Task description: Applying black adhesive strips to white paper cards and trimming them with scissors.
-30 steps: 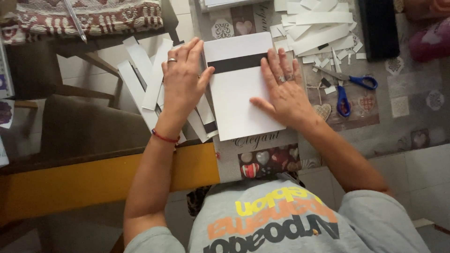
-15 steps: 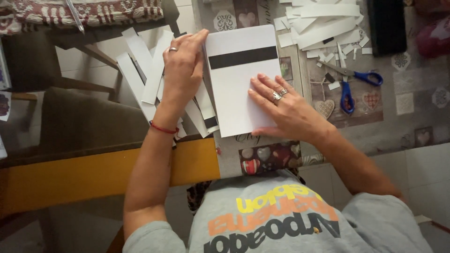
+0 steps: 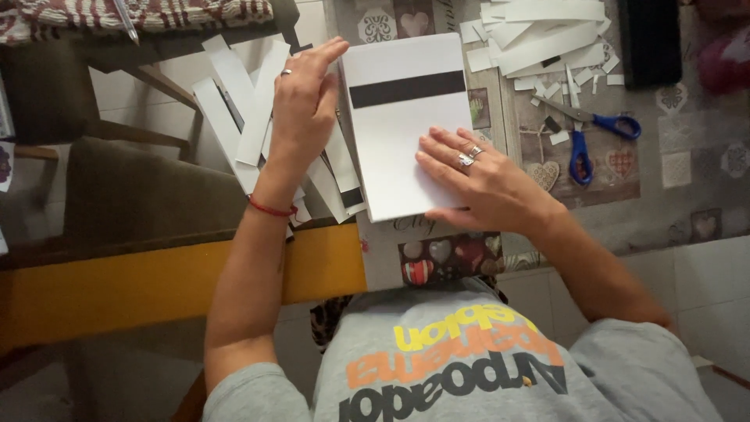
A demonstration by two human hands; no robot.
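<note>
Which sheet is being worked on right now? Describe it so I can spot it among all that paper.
Start at the patterned tablecloth and find its near edge. The white sheet lies there, under the right hand, with the left hand at its left edge. Unlike the narrow white strips beside it, it is wide and has one black band across its upper part.

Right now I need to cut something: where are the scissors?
In the head view, the blue-handled scissors lie on the patterned tablecloth, right of the white sheet, just below the pile of paper strips, beyond the right hand.
</note>
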